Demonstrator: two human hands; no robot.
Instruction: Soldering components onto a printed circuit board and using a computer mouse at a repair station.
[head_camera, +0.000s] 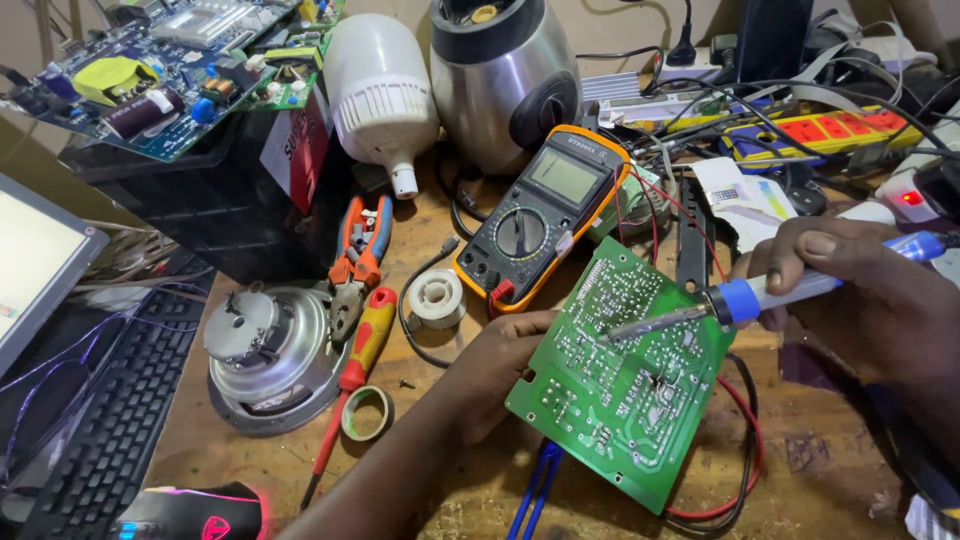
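My left hand (492, 368) grips the left edge of a green circuit board (625, 375), held tilted above the wooden bench with its solder side up. In my right hand (850, 270) is a blue-handled soldering iron (760, 295); its metal tip rests on the upper middle of the board. Red and black wires (745, 440) loop out from under the board's right side, and blue leads (535, 490) hang below its lower edge.
A yellow-cased multimeter (540, 215) lies behind the board. Left of it are a solder spool (437, 297), pliers (358, 255), a red screwdriver (352, 375), a tape roll (366, 412) and a round motor (265, 355). A keyboard (110, 420) borders the left; a power strip (820, 130) sits back right.
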